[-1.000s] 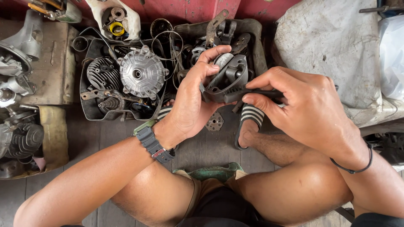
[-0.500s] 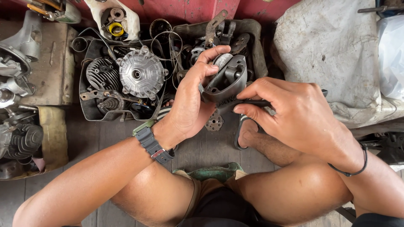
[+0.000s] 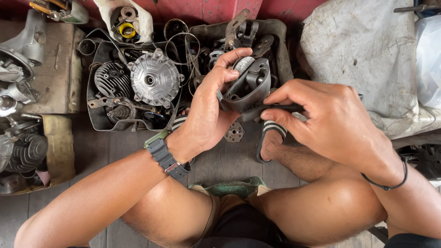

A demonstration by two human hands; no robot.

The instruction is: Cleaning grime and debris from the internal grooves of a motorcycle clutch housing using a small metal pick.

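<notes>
My left hand (image 3: 209, 108) grips a grey cast-metal engine part (image 3: 248, 87), fingers curled over its top edge. My right hand (image 3: 328, 117) pinches a thin black tool (image 3: 275, 109) whose tip rests against the lower side of that part. Both hands hover above my knees and sandalled feet. A small round perforated disc (image 3: 234, 133) lies on the plank floor just below the part.
A black tray (image 3: 98, 121) holds a finned cylinder (image 3: 110, 79) and a round ribbed metal cover (image 3: 155, 79). A second tub of parts (image 3: 278, 43) sits behind my hands. Engine pieces (image 3: 20, 147) lie at left; a dirty white sack (image 3: 367, 55) at right.
My right hand has slid outward to the right along the black tool. The left hand and the metal part stay in place.
</notes>
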